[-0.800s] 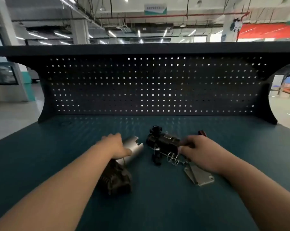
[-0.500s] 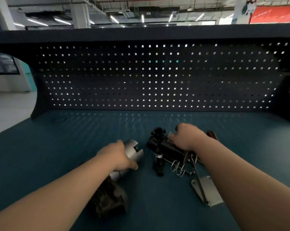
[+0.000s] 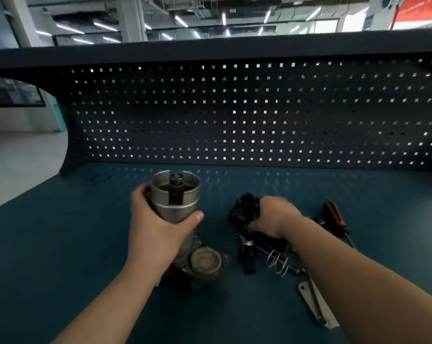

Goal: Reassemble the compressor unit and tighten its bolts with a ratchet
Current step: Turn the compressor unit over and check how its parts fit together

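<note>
My left hand (image 3: pixel 155 229) grips the silver cylinder of the compressor body (image 3: pixel 176 199), which stands tilted up with its slotted open end toward the pegboard and a dark shaft inside. Its flanged base with a round port (image 3: pixel 205 263) rests on the bench. My right hand (image 3: pixel 275 217) is closed over a black valve assembly (image 3: pixel 243 209) lying on the bench. In front of it lie a black ratchet (image 3: pixel 248 254), a coil spring (image 3: pixel 278 263) on a long bolt, and a grey metal plate (image 3: pixel 309 297).
A red-and-black screwdriver (image 3: pixel 334 216) lies right of my right hand. The teal bench top (image 3: pixel 61 244) ends at a dark pegboard back wall (image 3: pixel 234 115). A small ring (image 3: pixel 100 177) lies at the far left near the wall.
My left hand has raised the compressor body from lying flat to nearly upright. My right hand moved back from the spring onto the black valve assembly. The view shifted closer.
</note>
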A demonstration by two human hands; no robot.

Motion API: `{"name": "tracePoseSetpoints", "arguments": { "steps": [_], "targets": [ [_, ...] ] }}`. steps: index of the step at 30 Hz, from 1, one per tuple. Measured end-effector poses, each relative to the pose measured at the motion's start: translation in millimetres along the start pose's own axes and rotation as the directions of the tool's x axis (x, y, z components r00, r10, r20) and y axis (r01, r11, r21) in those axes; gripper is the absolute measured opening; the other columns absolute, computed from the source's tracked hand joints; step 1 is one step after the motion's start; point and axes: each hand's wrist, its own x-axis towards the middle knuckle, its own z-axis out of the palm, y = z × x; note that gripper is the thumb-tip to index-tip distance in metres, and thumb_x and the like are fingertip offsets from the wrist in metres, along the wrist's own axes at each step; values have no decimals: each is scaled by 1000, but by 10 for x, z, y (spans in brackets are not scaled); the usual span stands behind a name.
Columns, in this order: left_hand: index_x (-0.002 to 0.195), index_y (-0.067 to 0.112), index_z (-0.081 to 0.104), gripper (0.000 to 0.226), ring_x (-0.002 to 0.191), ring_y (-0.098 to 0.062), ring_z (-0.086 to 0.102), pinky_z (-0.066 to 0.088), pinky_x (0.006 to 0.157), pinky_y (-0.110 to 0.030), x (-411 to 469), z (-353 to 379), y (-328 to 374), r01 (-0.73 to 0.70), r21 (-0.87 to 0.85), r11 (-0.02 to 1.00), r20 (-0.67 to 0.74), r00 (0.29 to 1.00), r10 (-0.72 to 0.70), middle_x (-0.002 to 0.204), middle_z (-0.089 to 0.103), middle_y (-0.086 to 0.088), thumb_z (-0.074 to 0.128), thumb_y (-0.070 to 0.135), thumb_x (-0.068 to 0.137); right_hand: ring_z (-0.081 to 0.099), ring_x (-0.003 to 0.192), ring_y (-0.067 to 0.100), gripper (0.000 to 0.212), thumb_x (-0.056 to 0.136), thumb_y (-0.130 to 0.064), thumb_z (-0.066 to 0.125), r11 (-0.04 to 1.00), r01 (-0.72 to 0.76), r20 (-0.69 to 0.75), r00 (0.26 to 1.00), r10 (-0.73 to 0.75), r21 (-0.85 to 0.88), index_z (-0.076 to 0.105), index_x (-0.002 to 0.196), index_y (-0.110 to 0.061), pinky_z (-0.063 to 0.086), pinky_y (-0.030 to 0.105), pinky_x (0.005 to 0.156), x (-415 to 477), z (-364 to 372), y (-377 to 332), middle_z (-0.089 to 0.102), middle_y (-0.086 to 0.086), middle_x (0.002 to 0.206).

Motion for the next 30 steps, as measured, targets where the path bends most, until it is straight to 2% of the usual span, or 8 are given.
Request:
{"name": "tracePoseSetpoints", "arguments": {
  "steps": [4, 7, 9, 12, 17, 20, 25, 30],
  "targets": [
    [108, 60, 29, 89, 99, 13, 51, 38, 76, -12, -128, 0, -45, -35, -43, 998, -85, 996, 32, 118, 49, 18, 85, 48, 40, 63, 80, 16, 36, 73, -41, 75, 845, 63, -250, 964, 85, 531, 59, 99, -21, 46, 27, 64, -130, -178, 158, 66, -7, 88],
    [103, 69, 27, 91, 101, 13, 51, 38, 76, -11, -210, -26, -48, -62, -29, 998, -61, 996, 60, 121, 48, 18, 85, 52, 36, 71, 75, 14, 28, 72, -35, 74, 326, 150, -187, 979, 85, 933, 67, 96, -22, 51, 29, 61, -404, -268, 129, 74, -2, 87],
    [108, 69, 29, 94, 103, 10, 51, 39, 77, -12, -282, -47, -76, -88, -17, 996, -35, 996, 88, 121, 49, 19, 84, 56, 33, 72, 77, 21, 31, 73, -29, 71, -41, 91, -90, 996, 25, 995, 66, 100, -15, 56, 36, 60, -582, -184, 40, 75, 5, 87],
    [109, 70, 28, 96, 109, -1, 53, 42, 83, -19, -351, -68, -112, -111, -3, 994, -16, 994, 111, 122, 49, 18, 82, 61, 31, 72, 75, 23, 44, 67, -33, 69, -200, -3, -1, 1000, -20, 980, 63, 104, -10, 57, 38, 59, -791, 25, -148, 75, 8, 85],
    [109, 71, 26, 90, 115, -8, 51, 45, 93, -32, -374, -78, -158, -152, -13, 988, -2, 988, 152, 127, 48, 12, 78, 58, 37, 71, 89, 26, 52, 66, -39, 71, -218, 54, -57, 998, -6, 974, 64, 108, -9, 57, 40, 71, -977, 293, -441, 74, 11, 97],
    [108, 66, 32, 75, 105, 9, 51, 43, 79, -16, -410, -71, -269, -162, -63, 985, -5, 987, 162, 122, 47, 16, 73, 59, 46, 70, 94, 22, 48, 59, -48, 75, -103, 200, -196, 979, 49, 974, 71, 98, -21, 56, 40, 78, -1005, 343, -547, 75, 3, 98],
    [115, 62, 29, 70, 104, 23, 42, 36, 74, 4, -401, -69, -357, -224, -63, 973, -13, 975, 223, 114, 34, 41, 67, 62, 55, 67, 96, 7, 61, 55, -49, 69, 140, 336, -337, 941, -17, 931, 57, 112, -30, 52, 36, 87, -1065, 360, -649, 71, -11, 102],
    [129, 52, 29, 79, 114, 8, 47, 39, 86, -8, -376, -128, -417, -202, -88, 975, 81, 974, 209, 129, 43, 22, 62, 67, 59, 65, 89, -2, 48, 60, -37, 71, 230, 403, -395, 915, -80, 886, 54, 105, -35, 49, 21, 75, -1152, 305, -638, 69, -20, 96]
  ]
}}
